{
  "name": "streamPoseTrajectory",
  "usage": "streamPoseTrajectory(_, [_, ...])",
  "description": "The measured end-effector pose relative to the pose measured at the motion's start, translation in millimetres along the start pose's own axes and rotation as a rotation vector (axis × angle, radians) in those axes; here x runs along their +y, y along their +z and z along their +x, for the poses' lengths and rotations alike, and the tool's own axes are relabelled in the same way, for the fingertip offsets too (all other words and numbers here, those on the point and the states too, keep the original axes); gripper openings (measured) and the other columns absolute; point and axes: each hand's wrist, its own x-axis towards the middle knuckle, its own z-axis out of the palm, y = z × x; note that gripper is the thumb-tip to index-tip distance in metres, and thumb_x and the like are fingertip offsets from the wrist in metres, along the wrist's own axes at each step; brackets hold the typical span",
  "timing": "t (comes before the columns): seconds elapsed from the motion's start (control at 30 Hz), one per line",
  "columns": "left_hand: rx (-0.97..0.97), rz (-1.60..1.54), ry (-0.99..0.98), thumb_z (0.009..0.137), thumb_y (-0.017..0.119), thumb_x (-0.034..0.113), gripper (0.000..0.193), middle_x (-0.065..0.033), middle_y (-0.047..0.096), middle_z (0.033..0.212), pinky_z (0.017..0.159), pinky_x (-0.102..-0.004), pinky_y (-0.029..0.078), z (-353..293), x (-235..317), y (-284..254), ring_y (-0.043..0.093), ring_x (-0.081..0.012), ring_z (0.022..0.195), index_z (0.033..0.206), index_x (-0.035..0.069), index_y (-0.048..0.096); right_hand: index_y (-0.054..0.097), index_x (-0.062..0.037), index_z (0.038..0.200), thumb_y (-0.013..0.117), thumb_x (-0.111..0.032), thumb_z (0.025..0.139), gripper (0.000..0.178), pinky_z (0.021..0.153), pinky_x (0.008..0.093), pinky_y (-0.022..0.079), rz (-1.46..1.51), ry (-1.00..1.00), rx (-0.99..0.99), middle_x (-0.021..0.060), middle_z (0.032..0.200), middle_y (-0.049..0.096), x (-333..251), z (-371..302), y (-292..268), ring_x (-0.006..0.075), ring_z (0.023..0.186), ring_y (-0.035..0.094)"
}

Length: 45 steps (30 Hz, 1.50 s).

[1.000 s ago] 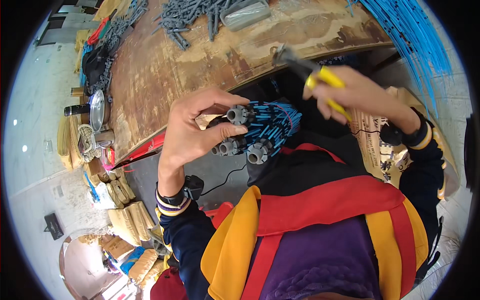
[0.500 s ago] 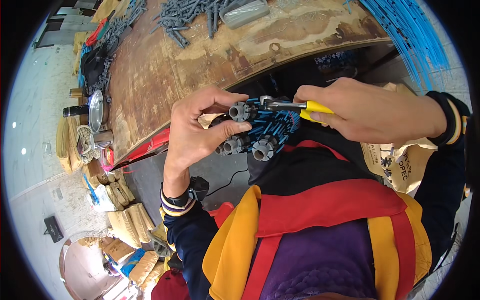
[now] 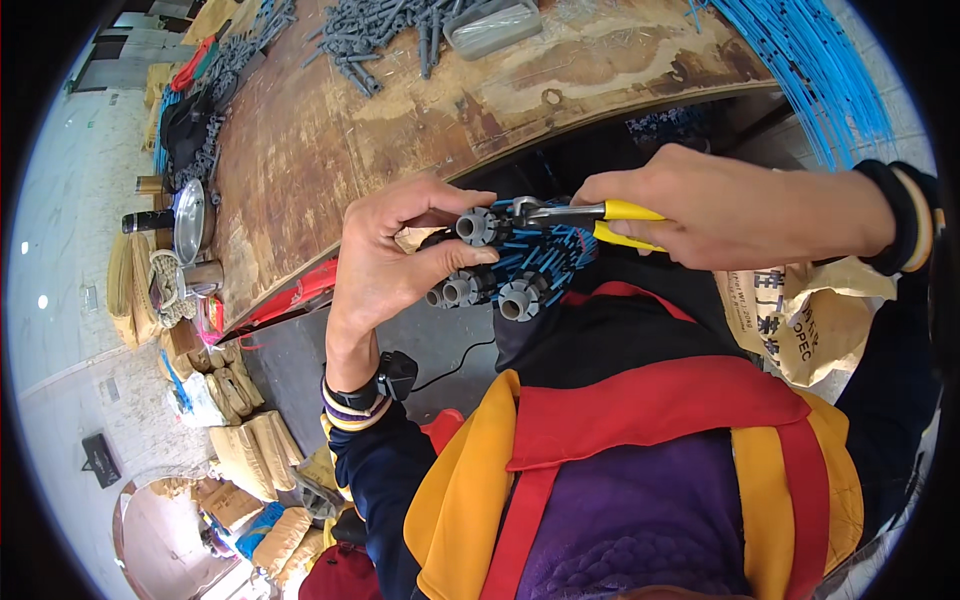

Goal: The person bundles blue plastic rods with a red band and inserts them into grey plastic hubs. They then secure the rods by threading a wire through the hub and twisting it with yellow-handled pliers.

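My left hand is closed, its thumb and fingers pinching a grey plastic tubular fitting with a notched collar. Thin blue and black strands run back from it in a bundle. More of these grey fittings hang just below, near my thumb. Wrapped in my right hand are yellow-handled pliers, perhaps cutters. Their metal jaws sit at the collar's right side, among the strands. Whether the jaws have closed on a strand is too small to tell.
A worn wooden table stands beyond my hands, bearing a pile of grey plastic parts and a clear plastic box. Long blue strands hang over its right side. A brown paper sack stands at right, cardboard packages at left.
The pliers have shifted slightly left, their jaws closer to the fitting's collar, and the two yellow handles show further apart. My left hand keeps its pinch on the fitting.
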Motion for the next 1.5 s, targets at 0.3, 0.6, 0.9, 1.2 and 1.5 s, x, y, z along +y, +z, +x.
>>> streamPoseTrajectory(0.3, [0.004, -0.040, 0.017, 0.068, 0.081, -0.006, 0.036, -0.0076, 0.069, 0.096, 0.076, -0.0241, 0.054, 1, -2, 2, 0.066, -0.0136, 0.086, 0.102, -0.001, 0.070, 0.052, -0.0005, 0.117, 0.049, -0.005, 0.094, 0.023, 0.058, 0.0419, 0.045, -0.098, -0.015, -0.020, 0.0175, 0.066, 0.057, 3, -4, -4, 0.0349, 0.060, 0.059])
streamPoseTrajectory(0.6, [-0.021, -0.026, 0.023, 0.069, 0.080, -0.005, 0.035, -0.0073, 0.068, 0.092, 0.075, -0.0241, 0.054, 6, 0, 3, 0.066, -0.0135, 0.086, 0.102, -0.001, 0.070, 0.051, 0.0003, 0.114, 0.048, -0.006, 0.095, 0.021, 0.056, 0.0429, 0.043, -0.275, -0.163, 0.067, 0.0194, 0.069, 0.056, -3, -15, -16, 0.0345, 0.061, 0.058])
streamPoseTrajectory(0.9, [-0.085, 0.116, 0.128, 0.068, 0.079, -0.002, 0.037, -0.0065, 0.066, 0.091, 0.076, -0.0283, 0.054, 4, -7, -8, 0.066, -0.0177, 0.082, 0.103, 0.003, 0.070, 0.051, -0.0006, 0.119, 0.051, -0.005, 0.094, 0.025, 0.061, 0.0388, 0.047, 0.092, 0.016, -0.005, 0.0128, 0.071, 0.059, 20, 9, 15, 0.0278, 0.067, 0.061])
streamPoseTrajectory(1.2, [-0.058, 0.046, 0.092, 0.068, 0.079, -0.002, 0.037, -0.0059, 0.066, 0.094, 0.077, -0.0289, 0.054, -2, -13, -8, 0.066, -0.0172, 0.084, 0.104, 0.004, 0.069, 0.052, 0.0009, 0.121, 0.053, -0.006, 0.093, 0.029, 0.068, 0.0355, 0.052, 0.176, -0.298, 0.271, 0.0164, 0.086, 0.064, 64, 27, 61, 0.0283, 0.074, 0.064])
streamPoseTrajectory(1.5, [-0.004, -0.069, 0.006, 0.070, 0.078, -0.004, 0.036, -0.0064, 0.066, 0.097, 0.078, -0.0280, 0.054, -8, -17, -10, 0.065, -0.0145, 0.088, 0.105, 0.001, 0.068, 0.054, 0.0006, 0.121, 0.056, -0.008, 0.093, 0.030, 0.069, 0.0371, 0.052, -0.055, -0.412, 0.433, 0.0177, 0.090, 0.065, 83, 27, 63, 0.0302, 0.078, 0.066])
